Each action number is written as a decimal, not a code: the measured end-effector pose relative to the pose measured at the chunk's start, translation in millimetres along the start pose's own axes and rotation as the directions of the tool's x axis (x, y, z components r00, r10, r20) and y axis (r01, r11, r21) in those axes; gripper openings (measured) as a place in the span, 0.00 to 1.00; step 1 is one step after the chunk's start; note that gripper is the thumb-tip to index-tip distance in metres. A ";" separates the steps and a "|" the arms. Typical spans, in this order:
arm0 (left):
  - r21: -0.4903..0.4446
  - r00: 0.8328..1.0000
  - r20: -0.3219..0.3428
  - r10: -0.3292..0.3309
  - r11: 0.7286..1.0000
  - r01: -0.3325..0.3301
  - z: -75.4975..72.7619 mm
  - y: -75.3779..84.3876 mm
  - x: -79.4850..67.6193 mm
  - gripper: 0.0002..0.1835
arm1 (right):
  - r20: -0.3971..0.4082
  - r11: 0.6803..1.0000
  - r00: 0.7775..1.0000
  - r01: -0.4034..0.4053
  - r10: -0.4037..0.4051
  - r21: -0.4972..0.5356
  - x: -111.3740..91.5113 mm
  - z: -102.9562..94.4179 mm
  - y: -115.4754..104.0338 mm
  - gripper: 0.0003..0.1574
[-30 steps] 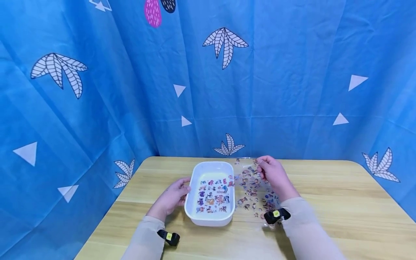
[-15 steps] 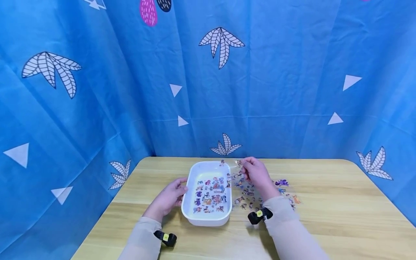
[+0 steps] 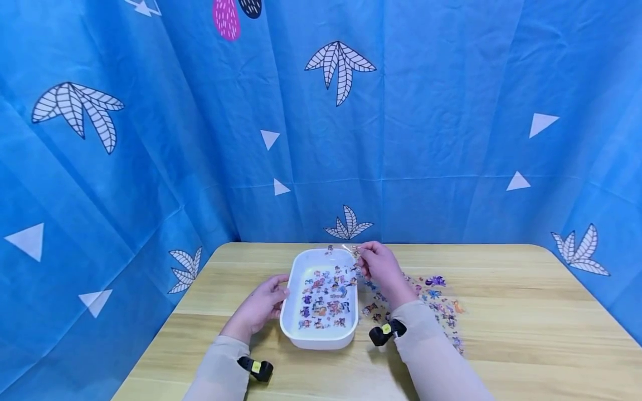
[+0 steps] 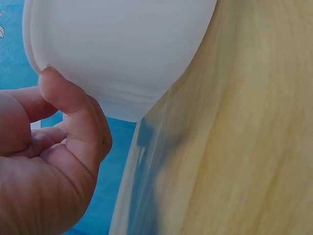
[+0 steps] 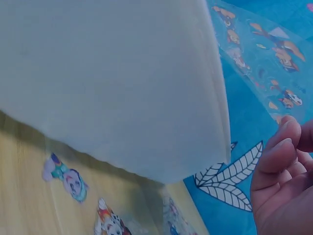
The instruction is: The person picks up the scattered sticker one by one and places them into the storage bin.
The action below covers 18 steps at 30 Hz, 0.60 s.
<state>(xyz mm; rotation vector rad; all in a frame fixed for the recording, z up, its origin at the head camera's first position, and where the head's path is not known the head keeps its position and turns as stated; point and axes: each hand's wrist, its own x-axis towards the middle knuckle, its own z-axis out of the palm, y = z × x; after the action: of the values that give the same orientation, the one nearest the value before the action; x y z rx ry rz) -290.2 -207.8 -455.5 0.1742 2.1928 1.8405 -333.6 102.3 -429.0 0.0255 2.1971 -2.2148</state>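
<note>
Fingers of the left hand (image 3: pixel 261 306) grip the left rim of a white tub (image 3: pixel 321 344), at the lower centre of the head view on a wooden tabletop (image 3: pixel 526 312). Near the tub's upper right corner, the right hand (image 3: pixel 380 267) pinches a clear sticker sheet (image 5: pixel 286 61) reaching partly over the tub, with colourful cartoon figures showing within the rim. More sticker film (image 3: pixel 443 312) lies to the right, before a patterned blue curtain (image 3: pixel 441 139).
</note>
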 end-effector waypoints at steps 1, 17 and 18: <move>0.003 1.000 -0.001 0.000 1.000 0.000 -0.2 -0.3 -0.3 0.27 | 0.006 1.000 1.000 0.001 -0.001 -0.001 0.4 1.1 0.5 0.09; -0.006 1.000 -0.021 -0.012 1.000 0.012 -0.2 -0.3 0.8 0.27 | 0.003 0.999 1.000 -0.009 0.010 -0.052 14.5 9.4 10.3 0.11; -0.008 1.000 -0.019 -0.013 1.000 0.013 -0.2 -0.7 1.0 0.27 | -0.001 0.998 1.000 -0.013 0.013 -0.060 14.5 9.7 12.0 0.11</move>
<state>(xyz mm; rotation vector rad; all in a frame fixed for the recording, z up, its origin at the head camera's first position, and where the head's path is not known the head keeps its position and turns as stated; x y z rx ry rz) -291.2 -207.9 -456.3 0.1410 2.1945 1.8507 -347.7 92.5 -441.2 0.0401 2.2563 -2.1407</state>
